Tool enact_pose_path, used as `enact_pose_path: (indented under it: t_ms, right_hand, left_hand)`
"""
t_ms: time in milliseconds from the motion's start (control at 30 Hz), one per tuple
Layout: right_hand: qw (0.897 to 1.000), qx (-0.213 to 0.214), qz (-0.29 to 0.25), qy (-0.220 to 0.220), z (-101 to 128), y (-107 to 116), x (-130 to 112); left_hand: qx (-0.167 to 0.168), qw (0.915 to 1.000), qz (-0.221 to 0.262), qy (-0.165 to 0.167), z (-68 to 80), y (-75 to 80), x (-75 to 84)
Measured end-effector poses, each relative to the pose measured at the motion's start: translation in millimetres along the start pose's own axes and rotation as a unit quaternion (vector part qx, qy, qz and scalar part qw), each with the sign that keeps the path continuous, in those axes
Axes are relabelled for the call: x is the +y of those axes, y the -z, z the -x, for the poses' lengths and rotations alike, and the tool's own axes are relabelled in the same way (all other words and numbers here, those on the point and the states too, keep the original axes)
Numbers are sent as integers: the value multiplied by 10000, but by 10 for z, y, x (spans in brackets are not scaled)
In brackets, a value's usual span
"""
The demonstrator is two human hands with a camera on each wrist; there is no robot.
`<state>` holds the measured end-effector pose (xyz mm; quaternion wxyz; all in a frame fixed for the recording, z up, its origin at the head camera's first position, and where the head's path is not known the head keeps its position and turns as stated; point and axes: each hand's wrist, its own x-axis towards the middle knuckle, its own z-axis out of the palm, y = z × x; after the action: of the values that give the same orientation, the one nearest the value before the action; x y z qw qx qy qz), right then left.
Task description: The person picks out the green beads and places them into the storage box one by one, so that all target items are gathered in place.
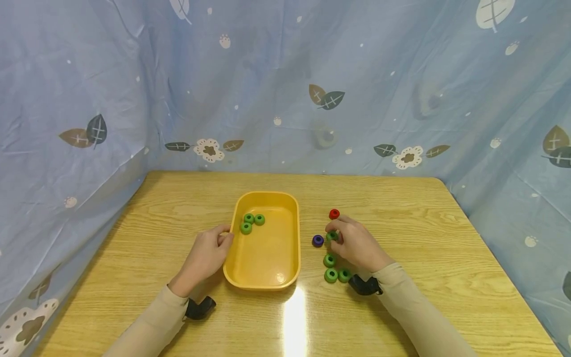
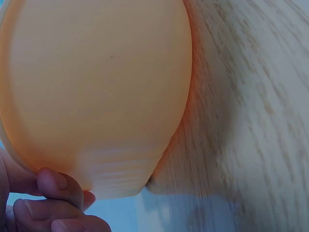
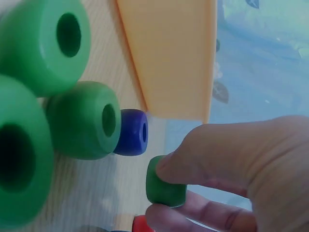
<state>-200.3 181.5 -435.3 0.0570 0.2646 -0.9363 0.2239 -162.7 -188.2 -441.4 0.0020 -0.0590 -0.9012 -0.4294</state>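
Note:
My left hand (image 1: 205,254) grips the left rim of a yellow plastic tray (image 1: 267,255), its fingers curled at the edge. Inside the tray, toward the upper left, lie three green beads (image 1: 246,228) with holes. To the right of the tray, my right hand (image 1: 360,245) pinches another green bead (image 3: 166,186) between thumb and fingers. Beside that hand a dark blue bead (image 1: 317,241) sits on the table, and a red bead (image 1: 334,213) lies just beyond the fingers. Three more green beads (image 1: 330,275) rest nearer me, below the right hand.
The wooden table (image 1: 383,198) reaches back to a blue patterned curtain (image 1: 276,89) that hangs behind it and on both sides. A black wrist device (image 1: 365,285) on the right arm is close to the nearer green beads; another black device (image 1: 200,308) is at the left wrist.

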Motion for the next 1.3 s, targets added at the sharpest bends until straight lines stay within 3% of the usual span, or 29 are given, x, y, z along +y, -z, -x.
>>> enact_pose_path:
  t_ms: [233,800,1067,1300]
  right_hand:
    - [9995,254,-87,191,9,28,-42]
    - [9982,378,-370,274,-8,89,-183]
    - [9949,667,-302,694,-42,94,-270]
    - [9954,516,-295,753,-119,137,-398]
  left_hand:
    - [-8,10000,2,30,9,-5,6]
    - [-46,10000,-49,33,-40,20,-26]
    - [-76,9999,-33,58,-39,25,-19]
    - [-59,10000,-42,36,-35,32,-22]
